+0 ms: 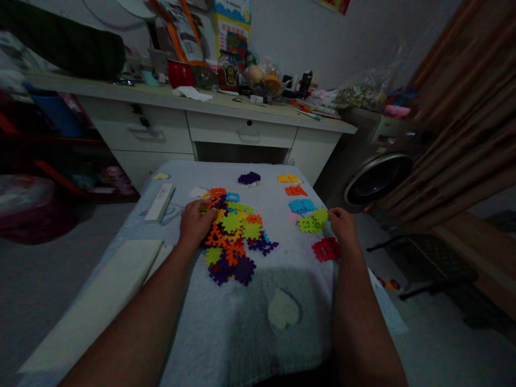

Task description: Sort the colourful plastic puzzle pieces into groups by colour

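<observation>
My right hand (343, 221) pinches a lime-green puzzle piece (321, 216) with a toothed edge, over a small stack of lime-green pieces (307, 225) at the cloth's right side. At the left edge of a mixed pile of interlocking puzzle pieces (231, 222) is my left hand (195, 221), its fingers curled in; what they hold, if anything, is hidden. The pile mixes orange, yellow, green, blue and purple. Along the right lie yellow pieces (287, 178), orange pieces (296, 191), blue pieces (302, 206) and red pieces (326, 249). Farther back sit purple pieces (249, 178).
A pale cloth (282, 285) covers the table. A white box (159, 202) and a long white board (105, 295) lie at its left. Behind stands a cluttered white desk (242, 129); a washing machine (371, 161) is at right, with a dark stool (431, 263) nearer.
</observation>
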Motion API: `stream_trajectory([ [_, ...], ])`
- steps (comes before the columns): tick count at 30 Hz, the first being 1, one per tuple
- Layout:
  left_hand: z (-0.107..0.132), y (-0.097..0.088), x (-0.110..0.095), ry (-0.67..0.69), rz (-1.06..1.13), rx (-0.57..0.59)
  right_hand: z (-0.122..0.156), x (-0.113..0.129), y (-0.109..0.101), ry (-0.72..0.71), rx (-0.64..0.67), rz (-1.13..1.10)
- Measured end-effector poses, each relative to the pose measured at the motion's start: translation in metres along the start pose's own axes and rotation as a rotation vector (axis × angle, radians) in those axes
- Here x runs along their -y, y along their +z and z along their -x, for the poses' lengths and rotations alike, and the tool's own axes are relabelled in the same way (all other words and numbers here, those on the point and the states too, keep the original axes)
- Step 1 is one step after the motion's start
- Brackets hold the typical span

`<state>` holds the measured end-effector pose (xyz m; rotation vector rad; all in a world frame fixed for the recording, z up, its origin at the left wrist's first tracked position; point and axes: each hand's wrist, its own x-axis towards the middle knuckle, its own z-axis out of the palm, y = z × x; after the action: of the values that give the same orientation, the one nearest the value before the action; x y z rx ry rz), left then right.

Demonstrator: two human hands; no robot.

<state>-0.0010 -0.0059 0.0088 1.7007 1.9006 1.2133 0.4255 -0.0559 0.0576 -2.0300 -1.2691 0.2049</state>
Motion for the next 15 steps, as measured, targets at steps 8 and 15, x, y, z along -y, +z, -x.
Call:
stream_trajectory([
  [8,-0.001,0.001,0.001,-0.016,0.003,-0.004,0.004,0.001,0.001,0.049,0.046,0.379],
  [15,0.000,0.000,0.000,-0.016,-0.005,0.002,0.011,0.008,-0.003,0.145,0.114,0.486],
])
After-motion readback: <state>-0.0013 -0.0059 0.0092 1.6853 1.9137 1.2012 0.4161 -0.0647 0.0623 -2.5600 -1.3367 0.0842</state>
